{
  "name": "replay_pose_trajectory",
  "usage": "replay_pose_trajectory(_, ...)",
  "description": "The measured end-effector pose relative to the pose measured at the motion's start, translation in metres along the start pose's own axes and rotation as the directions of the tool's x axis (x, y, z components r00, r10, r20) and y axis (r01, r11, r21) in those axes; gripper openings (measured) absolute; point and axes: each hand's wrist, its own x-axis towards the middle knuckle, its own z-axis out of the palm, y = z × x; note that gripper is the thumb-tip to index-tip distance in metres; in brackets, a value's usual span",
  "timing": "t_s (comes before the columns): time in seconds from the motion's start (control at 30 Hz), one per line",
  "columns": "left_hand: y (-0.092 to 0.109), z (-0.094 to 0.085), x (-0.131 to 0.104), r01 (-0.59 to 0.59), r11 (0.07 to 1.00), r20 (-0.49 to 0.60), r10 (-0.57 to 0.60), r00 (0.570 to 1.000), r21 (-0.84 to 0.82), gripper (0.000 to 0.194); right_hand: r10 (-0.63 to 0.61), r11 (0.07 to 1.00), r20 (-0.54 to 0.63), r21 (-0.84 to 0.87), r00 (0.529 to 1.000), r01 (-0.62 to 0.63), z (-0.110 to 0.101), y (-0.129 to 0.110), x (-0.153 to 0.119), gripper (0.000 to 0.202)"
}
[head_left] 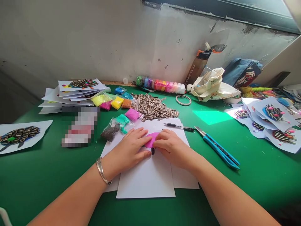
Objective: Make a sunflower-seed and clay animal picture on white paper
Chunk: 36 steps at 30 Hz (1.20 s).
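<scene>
A flattened oval of pink clay (151,140) lies on a white sheet of paper (145,182) in front of me. My left hand (131,147) rests on the paper with its fingers stretched apart, the fingertips at the clay's left edge. On the other side my right hand (172,146) is closed in a pinch at the clay's right edge; what lies between its fingertips is hidden. A small dark piece (153,151), perhaps a sunflower seed, shows at the lower edge of the clay, close to the right fingertips.
Beyond the paper lie a pile of sunflower seeds (150,106) and bagged clay (133,114). A black pen (178,126) and blue utility knife (218,149) are at right. Stacked seed pictures (77,94) stand left, others (272,113) right. A bottle (197,67) leans by the wall.
</scene>
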Motion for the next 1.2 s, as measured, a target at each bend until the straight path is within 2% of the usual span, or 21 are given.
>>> replay_pose_trajectory(0.4, -0.0024, 0.0017, -0.0004, 0.011, 1.0, 0.0, -0.011, 1.0, -0.003, 0.035, -0.01, 1.0, 0.005, 0.013, 1.0, 0.01, -0.0022, -0.002, 0.0012, 0.022)
replay_pose_trajectory(0.6, -0.0012, 0.0012, -0.0002, 0.015, 1.0, 0.017, -0.015, 1.0, 0.007, 0.031, -0.008, 1.0, 0.014, 0.025, 1.0, 0.007, -0.003, -0.0029, 0.0014, 0.022)
replay_pose_trajectory(0.87, -0.0033, 0.003, -0.0006, 0.032, 0.999, 0.022, -0.032, 0.999, -0.009, 0.036, 0.03, 0.999, 0.053, -0.039, 0.998, -0.028, -0.0061, -0.0086, 0.0011, 0.021)
replay_pose_trajectory(1.2, -0.0041, 0.0042, -0.0003, 0.053, 0.999, 0.035, -0.054, 0.998, 0.01, 0.041, 0.038, 0.999, 0.065, -0.024, 0.997, -0.037, -0.0063, -0.0093, 0.0015, 0.021)
